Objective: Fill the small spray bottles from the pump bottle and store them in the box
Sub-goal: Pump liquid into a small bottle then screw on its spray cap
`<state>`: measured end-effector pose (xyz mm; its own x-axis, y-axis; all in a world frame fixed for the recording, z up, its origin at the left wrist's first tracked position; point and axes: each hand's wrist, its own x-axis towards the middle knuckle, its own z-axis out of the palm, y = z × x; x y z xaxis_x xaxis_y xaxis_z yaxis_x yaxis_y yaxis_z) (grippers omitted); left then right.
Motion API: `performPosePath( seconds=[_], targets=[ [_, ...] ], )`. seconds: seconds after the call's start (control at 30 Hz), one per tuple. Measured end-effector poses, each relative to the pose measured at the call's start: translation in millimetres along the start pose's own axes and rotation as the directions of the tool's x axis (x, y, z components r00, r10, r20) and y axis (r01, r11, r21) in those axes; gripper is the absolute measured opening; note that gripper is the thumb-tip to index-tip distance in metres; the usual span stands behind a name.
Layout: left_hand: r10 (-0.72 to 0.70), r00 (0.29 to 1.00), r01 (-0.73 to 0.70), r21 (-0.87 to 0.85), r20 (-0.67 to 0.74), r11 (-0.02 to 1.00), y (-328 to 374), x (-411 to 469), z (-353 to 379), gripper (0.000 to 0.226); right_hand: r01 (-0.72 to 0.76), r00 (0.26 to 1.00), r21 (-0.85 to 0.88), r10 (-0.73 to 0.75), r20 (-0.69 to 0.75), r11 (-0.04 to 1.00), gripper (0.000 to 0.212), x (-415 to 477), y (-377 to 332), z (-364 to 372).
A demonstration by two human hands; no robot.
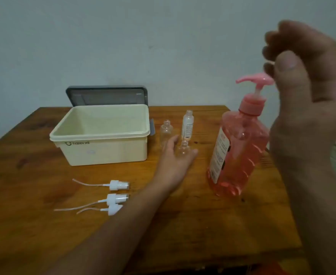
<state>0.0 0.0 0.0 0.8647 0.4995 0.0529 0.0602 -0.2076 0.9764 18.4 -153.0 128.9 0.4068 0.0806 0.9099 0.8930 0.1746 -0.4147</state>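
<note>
An empty cream box (99, 134) stands at the back left of the wooden table (183, 231). Right of it stand three small clear spray bottles without caps: a short one (166, 130), a taller labelled one (187, 126) and a front one (184, 148). My left hand (176, 161) reaches in with thumb and fingers around the front bottle. A large pink pump bottle (240, 147) stands at the right. My right hand (306, 80) is raised close to the camera beside the pump head (254, 78), fingers loosely curled, holding nothing I can see.
Three white spray heads with dip tubes (117, 185) (115, 198) (113, 210) lie on the table in front of the box, next to my left forearm. The box's grey lid (107, 96) leans against the wall behind it. The table's right edge runs close to the pump bottle.
</note>
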Motion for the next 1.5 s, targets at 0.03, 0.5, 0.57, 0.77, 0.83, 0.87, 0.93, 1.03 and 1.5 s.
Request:
performPosePath(
  seconds=[0.03, 0.5, 0.57, 0.77, 0.83, 0.87, 0.93, 1.03, 1.5],
  targets=[
    [0.014, 1.0, -0.014, 0.02, 0.0, 1.0, 1, 0, 1, 0.069, 0.008, 0.999, -0.045, -0.011, -0.047, 0.999, 0.033, 5, 4, -6],
    [-0.003, 0.999, 0.01, 0.192, -0.036, 0.981, -5, 16, 16, 0.061, -0.773, 0.619, -0.071, 0.774, 0.133, 0.63, 0.075, 29, 48, -22],
    [-0.012, 0.998, 0.024, 0.208, -0.058, 0.978, -5, 17, 17, 0.06, -0.82, 0.56, -0.001, 0.802, 0.211, 0.573, 0.077, 28, 47, -19],
    [-0.027, 0.994, 0.05, 0.216, -0.108, 0.975, -5, 18, 17, 0.045, -0.877, 0.468, 0.045, 0.829, 0.307, 0.478, 0.081, 26, 47, -20],
    [-0.031, 0.993, 0.055, 0.212, -0.117, 0.976, -5, 18, 16, 0.04, -0.884, 0.457, 0.056, 0.831, 0.317, 0.464, 0.081, 25, 48, -20],
    [-0.032, 0.993, 0.055, 0.198, -0.118, 0.979, -5, 17, 16, 0.038, -0.886, 0.454, 0.062, 0.832, 0.318, 0.46, 0.08, 25, 48, -20],
    [-0.021, 0.994, 0.038, 0.15, -0.112, 0.988, -3, 14, 16, 0.035, -0.887, 0.456, 0.077, 0.834, 0.31, 0.456, 0.077, 24, 48, -19],
    [0.041, 0.995, -0.037, 0.045, -0.089, 0.998, 8, 5, 15, 0.033, -0.879, 0.471, 0.067, 0.837, 0.279, 0.473, 0.075, 24, 46, -17],
    [0.356, 0.934, -0.355, -0.154, -0.022, 0.922, 91, -20, 9, 0.049, -0.858, 0.514, 0.133, 0.815, 0.268, 0.497, 0.066, 23, 37, -11]
  ],
)
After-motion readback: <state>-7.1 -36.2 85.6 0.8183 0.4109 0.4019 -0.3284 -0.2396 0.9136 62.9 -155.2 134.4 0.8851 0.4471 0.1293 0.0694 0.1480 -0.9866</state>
